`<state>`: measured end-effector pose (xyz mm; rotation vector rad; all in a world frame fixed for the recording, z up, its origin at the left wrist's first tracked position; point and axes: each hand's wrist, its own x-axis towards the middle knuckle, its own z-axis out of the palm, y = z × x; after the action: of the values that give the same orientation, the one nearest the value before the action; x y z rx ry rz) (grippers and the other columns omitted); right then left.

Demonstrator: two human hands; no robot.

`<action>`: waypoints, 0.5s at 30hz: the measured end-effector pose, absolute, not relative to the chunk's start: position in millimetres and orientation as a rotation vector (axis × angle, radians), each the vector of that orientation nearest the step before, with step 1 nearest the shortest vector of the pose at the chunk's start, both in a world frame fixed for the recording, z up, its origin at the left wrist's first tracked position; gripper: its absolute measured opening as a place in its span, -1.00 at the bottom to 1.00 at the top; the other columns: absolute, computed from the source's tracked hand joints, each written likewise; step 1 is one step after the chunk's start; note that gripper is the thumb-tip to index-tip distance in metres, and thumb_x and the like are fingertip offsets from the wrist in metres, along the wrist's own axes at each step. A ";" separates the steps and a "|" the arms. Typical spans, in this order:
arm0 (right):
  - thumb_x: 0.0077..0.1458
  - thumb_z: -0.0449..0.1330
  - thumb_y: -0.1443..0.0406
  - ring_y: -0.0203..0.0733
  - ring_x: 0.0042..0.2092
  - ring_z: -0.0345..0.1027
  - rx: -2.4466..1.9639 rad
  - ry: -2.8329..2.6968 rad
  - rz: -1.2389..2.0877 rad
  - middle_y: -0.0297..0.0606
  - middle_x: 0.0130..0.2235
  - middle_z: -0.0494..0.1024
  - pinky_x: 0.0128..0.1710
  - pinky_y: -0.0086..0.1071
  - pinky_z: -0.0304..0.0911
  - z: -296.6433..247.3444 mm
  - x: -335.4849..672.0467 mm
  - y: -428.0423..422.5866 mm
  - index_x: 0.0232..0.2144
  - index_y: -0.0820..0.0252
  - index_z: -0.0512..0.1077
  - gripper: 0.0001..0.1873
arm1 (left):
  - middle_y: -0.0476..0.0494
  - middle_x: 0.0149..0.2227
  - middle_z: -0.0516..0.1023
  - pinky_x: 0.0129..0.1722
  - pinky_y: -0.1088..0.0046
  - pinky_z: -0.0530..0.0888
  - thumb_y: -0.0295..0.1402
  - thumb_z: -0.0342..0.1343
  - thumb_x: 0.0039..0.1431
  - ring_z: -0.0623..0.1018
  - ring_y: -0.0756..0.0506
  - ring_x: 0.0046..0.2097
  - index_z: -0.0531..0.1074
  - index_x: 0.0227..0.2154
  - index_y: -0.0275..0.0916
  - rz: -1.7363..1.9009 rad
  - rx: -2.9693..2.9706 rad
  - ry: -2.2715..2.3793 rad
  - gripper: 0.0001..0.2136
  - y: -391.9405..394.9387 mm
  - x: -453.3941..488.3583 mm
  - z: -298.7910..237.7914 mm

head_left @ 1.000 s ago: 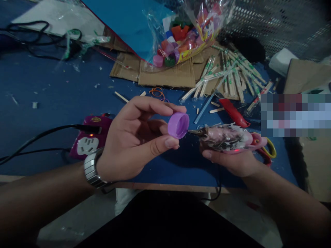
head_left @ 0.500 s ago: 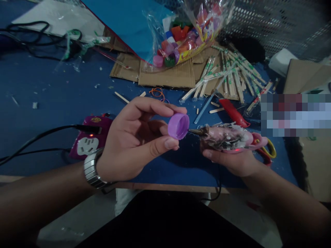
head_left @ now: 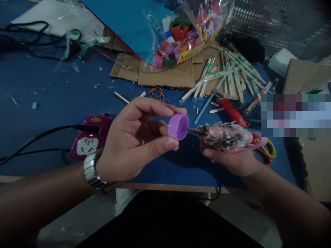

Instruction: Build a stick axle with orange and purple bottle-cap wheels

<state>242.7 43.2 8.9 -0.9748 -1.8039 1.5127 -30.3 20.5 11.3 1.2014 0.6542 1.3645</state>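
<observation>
Purple bottle cap: was pinched at the rim between forefinger at its 12 o'clock and thumb at its 6 o'clock, hollow side turned toward 3 o'clock. Hung in the air over the near part of the blue table, roughly mid-view. Belonged to the grip of the left hand, whose other fingers curled loosely at the cap's 9 o'clock, behind it. Was met at 3 o'clock by the metal nozzle of a glue gun, tip right at the cap's mouth; could not tell whether touching. Lay level, crusted with old glue, in the right hand, fingers wrapped under and closed round its body.

Farther out: a wristwatch and a purple power strip at 8 o'clock of the cap; rubber bands at 11; a red-handled tool at 2; wrapped chopsticks on cardboard at 1; a clear bag of coloured caps at 12.
</observation>
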 end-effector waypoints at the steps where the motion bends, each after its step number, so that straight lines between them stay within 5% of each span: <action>1: 0.23 0.53 0.05 0.12 0.08 0.63 -0.989 -1.800 1.506 -0.28 -0.46 0.50 0.26 -0.03 0.58 8.7 243.0 42.8 -0.30 -0.01 0.64 -0.77 | -0.04 0.13 0.74 -0.33 0.33 0.73 -0.41 0.56 0.19 0.68 -0.03 -0.32 0.65 -0.02 0.06 1.362 1.205 0.662 -0.64 20.4 -30.3 11.6; 6: 0.24 0.50 -0.01 0.09 -0.03 0.65 -0.984 -1.832 1.494 -0.28 -0.48 0.51 0.16 -0.06 0.63 9.7 243.3 43.2 -0.33 0.00 0.62 -0.70 | -0.02 0.12 0.75 -0.35 0.35 0.73 -0.39 0.59 0.16 0.68 -0.02 -0.33 0.65 -0.03 0.05 1.368 1.207 0.667 -0.63 21.3 -30.7 10.8; 15: 0.27 0.48 0.19 0.11 0.15 0.63 -0.941 -1.861 1.500 -0.30 -0.45 0.55 0.34 0.02 0.50 10.7 242.9 46.9 -0.37 0.02 0.59 -0.80 | 0.05 0.09 0.76 -0.32 0.38 0.70 -0.45 0.59 0.14 0.70 0.01 -0.33 0.67 -0.04 0.02 1.349 1.130 0.638 -0.62 21.4 -29.6 11.3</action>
<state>242.9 46.9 10.7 -0.9413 -1.8613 1.5001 -29.6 21.4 11.3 1.1295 0.6380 1.3487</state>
